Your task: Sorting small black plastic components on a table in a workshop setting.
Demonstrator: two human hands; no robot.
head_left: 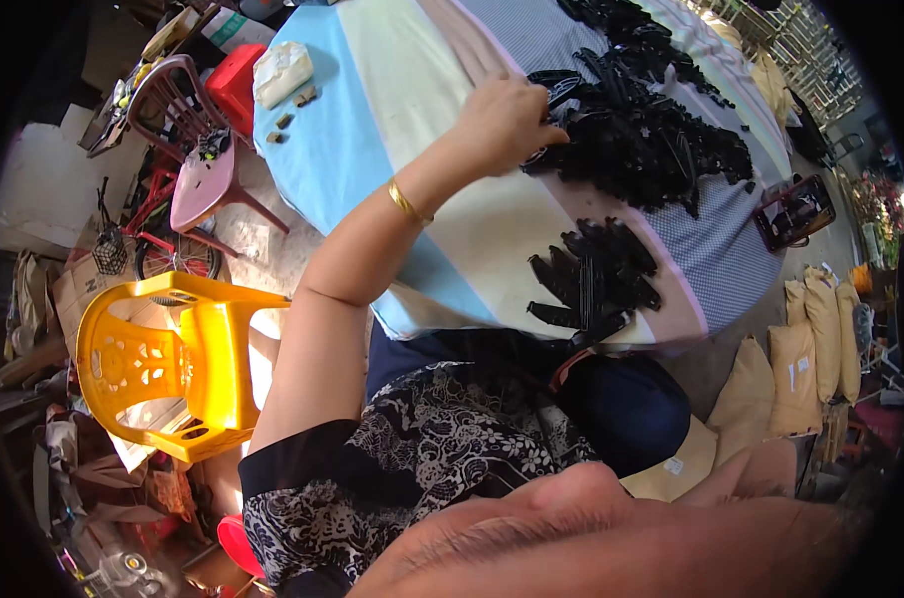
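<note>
My left hand [512, 124], with a gold bracelet [409, 201] on its wrist, reaches across the cloth-covered table [402, 100]. Its fingers curl at the left edge of a big heap of slim black pieces [661, 130]. The back of the hand hides what they hold, if anything. The pieces look like long, glossy plastic parts, but their exact kind does not show. Closer to me, a smaller group of black pieces [596, 279] lies fanned out by the table's near edge. My right hand is out of view.
A phone [794, 211] stands at the table's right edge. At the far left lie a whitish packet [282, 74] and several small brown bits [284, 122]. Left of the table are a yellow plastic chair [208, 359] and a pink chair [208, 184]. Tan sacks [792, 374] stand at right.
</note>
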